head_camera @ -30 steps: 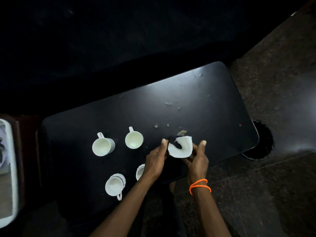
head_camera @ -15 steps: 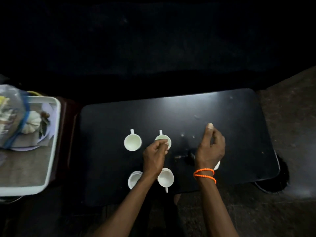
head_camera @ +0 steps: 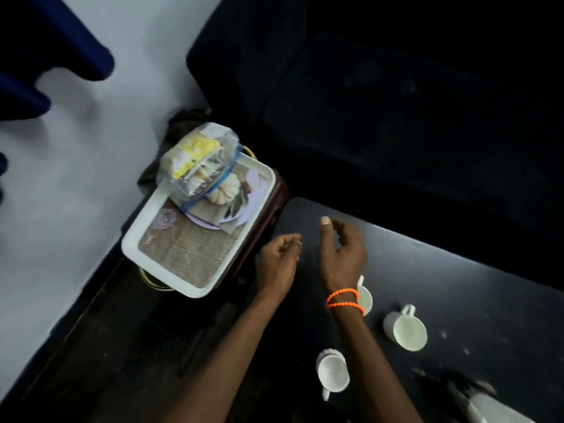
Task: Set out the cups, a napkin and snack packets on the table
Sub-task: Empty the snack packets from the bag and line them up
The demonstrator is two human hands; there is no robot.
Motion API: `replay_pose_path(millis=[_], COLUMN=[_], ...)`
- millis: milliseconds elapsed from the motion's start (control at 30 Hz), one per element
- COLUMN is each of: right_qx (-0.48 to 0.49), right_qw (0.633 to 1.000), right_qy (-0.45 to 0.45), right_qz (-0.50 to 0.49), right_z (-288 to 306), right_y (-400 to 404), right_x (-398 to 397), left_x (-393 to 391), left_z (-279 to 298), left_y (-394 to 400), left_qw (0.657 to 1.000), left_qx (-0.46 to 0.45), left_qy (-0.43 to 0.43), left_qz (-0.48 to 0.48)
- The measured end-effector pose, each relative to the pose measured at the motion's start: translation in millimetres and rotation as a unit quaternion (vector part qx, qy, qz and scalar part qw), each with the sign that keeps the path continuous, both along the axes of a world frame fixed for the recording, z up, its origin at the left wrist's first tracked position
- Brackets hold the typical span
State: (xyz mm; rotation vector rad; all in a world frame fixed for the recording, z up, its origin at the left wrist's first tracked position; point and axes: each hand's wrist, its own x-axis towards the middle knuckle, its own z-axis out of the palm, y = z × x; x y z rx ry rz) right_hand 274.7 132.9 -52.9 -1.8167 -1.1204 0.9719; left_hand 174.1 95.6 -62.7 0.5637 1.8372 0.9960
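Three white cups (head_camera: 405, 330) stand empty on the black table (head_camera: 457, 285), one partly behind the right wrist. Both hands, left (head_camera: 276, 264) and right (head_camera: 343, 251), hover loosely curled, holding nothing. Beside the table, a white tray (head_camera: 195, 288) carries a clear bag (head_camera: 198, 163) of snack packets.

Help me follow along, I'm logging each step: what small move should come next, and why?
Probably reach the left hand on to the clear bag of snack packets on the white tray. Cups already stand on the black table, both hands look empty, and the right hand hovers nearby.
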Motion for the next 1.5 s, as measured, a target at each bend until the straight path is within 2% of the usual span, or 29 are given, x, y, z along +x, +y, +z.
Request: replay_pose_path(millis=[167,300,400,533,633,700,900,1067,1133,1233,1300,1367,1433,1500], right_qx=[0.009,0.024,0.062,0.11,0.071,0.059,0.098,0.052,0.038,0.022,-0.015,-0.1,-0.199,-0.242], right_qw=[0.983,0.936,0.904,0.837,0.805,0.808,0.865,0.889,0.889,0.889,0.918,0.945,0.93,0.917], right_qy=[0.026,0.024,-0.064,-0.23,-0.262,-0.264,-0.225,-0.182,-0.168,-0.131,-0.04,0.099,0.208,0.232], right_qz=[0.182,0.35,0.419,0.484,0.527,0.523,0.437,0.418,0.425,0.438,0.394,0.296,0.23,0.215], right_z=[-2,-1,1,-1,-16,-25,-40,-49,-51,-48,-39,-30,-24,-19], right_y=[30,57,83,114,125,120,71,49,48,51,58,67,79,88], right_x=[-98,-166,-210,-253,-258,-250,-207,-178,-170,-164,-165,-168,-171,-174], left_x=[-88,-153,-195,-239,-255,-259,-267,-275,-282,-284,-288,-288,-282,-273], left_z=[9,12,16,20,17,14,2,-6,-9,-8,-6,-3,-6,-15], left_y=[22,32,45,70,77,79,78,101,113,118,118,116,111,106], left_qw=[0.996,0.984,0.959,0.935,0.929,0.929,0.937,0.946,0.96,0.986,0.989,0.992,0.99,0.992], left_qx=[0.02,0.022,0.039,0.041,0.033,0.032,0.017,-0.038,-0.074,-0.112,-0.111,-0.125,-0.132,-0.113], left_qy=[0.035,0.124,0.228,0.294,0.318,0.323,0.308,0.315,0.268,0.126,0.098,0.024,-0.038,-0.048], left_qz=[0.085,0.125,0.166,0.194,0.188,0.178,0.161,0.074,0.029,0.014,0.015,0.003,-0.007,0.01])
